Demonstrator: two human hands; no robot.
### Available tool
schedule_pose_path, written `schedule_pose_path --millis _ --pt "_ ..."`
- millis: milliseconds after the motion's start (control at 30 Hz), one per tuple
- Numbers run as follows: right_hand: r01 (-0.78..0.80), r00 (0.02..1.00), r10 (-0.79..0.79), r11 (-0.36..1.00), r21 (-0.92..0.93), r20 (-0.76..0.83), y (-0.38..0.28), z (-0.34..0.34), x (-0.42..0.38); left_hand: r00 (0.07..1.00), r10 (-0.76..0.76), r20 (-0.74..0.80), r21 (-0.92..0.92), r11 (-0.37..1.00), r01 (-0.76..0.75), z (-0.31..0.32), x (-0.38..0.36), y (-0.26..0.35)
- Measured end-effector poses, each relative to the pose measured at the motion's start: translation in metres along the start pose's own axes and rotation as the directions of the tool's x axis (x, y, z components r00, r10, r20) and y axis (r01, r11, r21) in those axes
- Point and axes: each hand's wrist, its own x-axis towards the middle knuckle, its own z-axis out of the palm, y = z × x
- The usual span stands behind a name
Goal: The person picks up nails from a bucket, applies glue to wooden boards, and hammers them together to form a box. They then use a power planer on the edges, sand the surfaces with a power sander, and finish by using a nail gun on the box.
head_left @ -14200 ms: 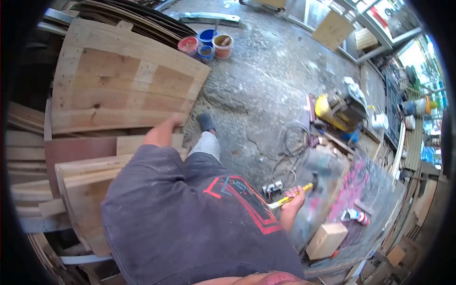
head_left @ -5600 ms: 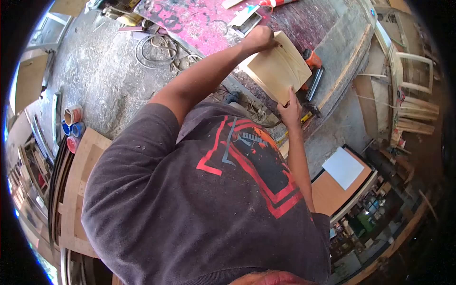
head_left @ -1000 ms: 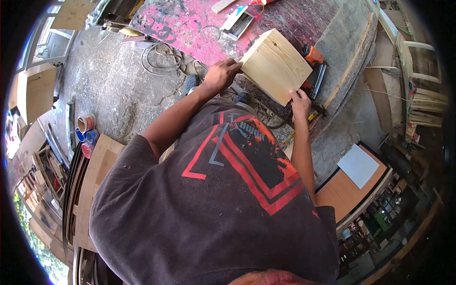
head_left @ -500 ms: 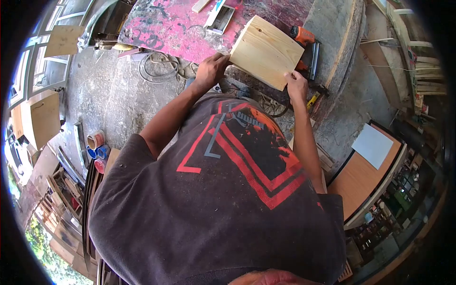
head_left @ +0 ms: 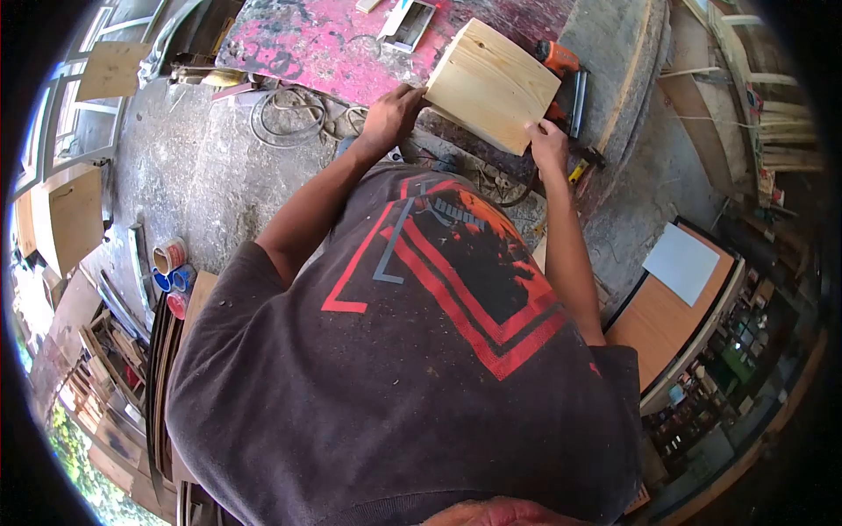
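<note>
The left hand (head_left: pixel 392 112) grips the left corner of a pale, square pine block (head_left: pixel 492 83) near the top centre of the frame, while the right hand (head_left: pixel 550 145) pinches its lower right corner; both hands are closed on the wood, set apart across its width; the block rests on the edge of a worn workbench splashed with pink paint (head_left: pixel 333 39), just beside an orange nail gun (head_left: pixel 566 74) lying to its right; a small open metal tray (head_left: pixel 408 16) sits above the block at the top edge; coiled cable (head_left: pixel 285 114) lies on the concrete floor to the left; paint tins (head_left: pixel 171 272) stand at the left edge. Handling this well seems to call for keeping the block flat and square to the bench edge, fingers clear of the nailer's nose.
</note>
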Motion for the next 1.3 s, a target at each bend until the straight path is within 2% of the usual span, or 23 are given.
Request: schedule_pose_path --millis 67,167,200,233,300,433,533,633,833,967,1067,1167,1300 --pt "0.025 0.999 -0.025 1.000 -0.007 0.031 0.002 -0.001 -0.004 1.000 -0.012 -0.002 0.000 1.000 0.012 0.000 -0.001 0.001" --pt "0.173 0.984 -0.179 0.950 0.262 -0.001 0.008 0.005 -0.033 1.000 0.001 0.003 0.013 1.000 -0.001 -0.002 0.002 0.005" --pt "0.163 0.983 -0.171 0.980 0.112 0.061 -0.011 -0.004 -0.049 1.000 0.000 0.011 0.023 1.000 0.000 -0.003 0.002 0.006" --pt "0.303 0.953 -0.303 0.953 -0.021 0.016 -0.002 -0.003 -0.050 1.000 -0.003 0.018 0.038 0.999 0.002 -0.005 0.003 0.007" --pt "0.525 0.833 -0.553 0.798 -0.295 -0.013 0.014 0.005 -0.054 1.000 0.006 0.023 0.039 0.999 -0.007 -0.007 0.004 0.009" --pt "0.426 0.880 -0.472 0.831 -0.358 -0.047 0.028 0.014 -0.058 0.999 0.032 0.024 0.047 0.998 -0.033 -0.007 0.004 0.007" --pt "0.454 0.854 -0.517 0.798 -0.395 -0.063 0.032 0.015 -0.059 0.998 0.063 0.010 0.057 0.996 -0.063 -0.007 0.006 0.008" --pt "0.533 0.804 -0.589 0.777 -0.334 -0.087 0.031 0.016 -0.061 0.997 0.079 0.010 0.085 0.993 -0.080 -0.006 0.006 0.010" --pt "0.502 0.832 -0.550 0.804 -0.318 -0.077 0.036 0.017 -0.059 0.995 0.093 0.028 0.109 0.990 -0.095 -0.008 0.005 0.012" --pt "0.554 0.805 -0.593 0.772 -0.312 -0.039 0.035 0.014 -0.057 0.995 0.093 0.033 0.114 0.989 -0.096 -0.006 0.005 0.010" --pt "0.561 0.794 -0.607 0.759 -0.331 -0.046 0.031 0.012 -0.059 0.985 0.171 0.014 0.118 0.978 -0.172 -0.006 0.004 0.009" --pt "0.546 0.803 -0.594 0.763 -0.345 -0.042 0.040 0.020 -0.058 0.986 0.168 0.001 0.135 0.977 -0.166 -0.001 0.001 0.003" --pt "0.587 0.769 -0.638 0.728 -0.355 -0.037 0.039 0.018 -0.056 0.992 0.122 0.043 0.122 0.984 -0.126 -0.002 -0.002 -0.002"
